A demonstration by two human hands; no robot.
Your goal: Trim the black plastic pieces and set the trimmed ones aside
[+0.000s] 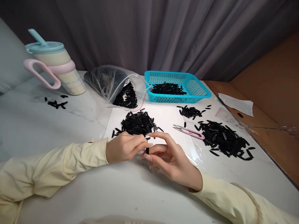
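In front of me, at the near edge of a white sheet, my two hands meet. My left hand (128, 146) is closed, with thumb and forefinger pinching the upper end of a small black oblong piece (147, 150). The thumb and a curled finger of my right hand (173, 157) touch the lower part of that piece, its forefinger arched above. Just beyond my hands lies a heap of similar black pieces (137, 123) on the white sheet (165, 116). To the right, pink-handled thread snips (191, 133) rest with their blades pointing left.
A blue basket (196, 88) holding black pieces stands at the back, beside an open clear bag (105, 84) of them. More pieces (224, 138) are heaped at right, with a smaller pile (190, 112) behind. A tumbler (58, 68) stands back left; a paper strip (237, 104) lies far right.
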